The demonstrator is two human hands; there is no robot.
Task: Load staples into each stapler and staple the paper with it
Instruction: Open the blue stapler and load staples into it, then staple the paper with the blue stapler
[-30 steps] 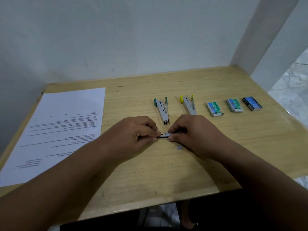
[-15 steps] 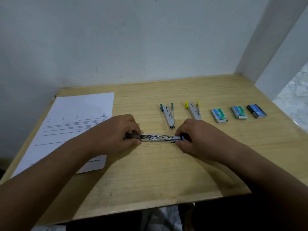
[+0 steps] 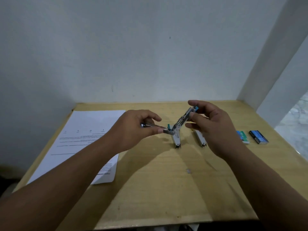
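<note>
Pinching opened stapler [image 3: 181, 121] midair, both hands' [image 3: 141, 129] [image 3: 210, 124] grips clear table [image 3: 166, 189] edges.

Shiny metal stapler [image 3: 181, 120] (blue plastic tip); matt wood table [image 3: 158, 189]; paper [image 3: 83, 139].

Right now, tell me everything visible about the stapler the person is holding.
The held stapler is small, of bright metal, with a blue plastic tip at its upper end. It is swung wide open and held above the table. The left hand pinches the lower arm, which lies roughly level; the right hand pinches the upper arm, which tilts up to the right. Whether staples are inside cannot be told.
</note>
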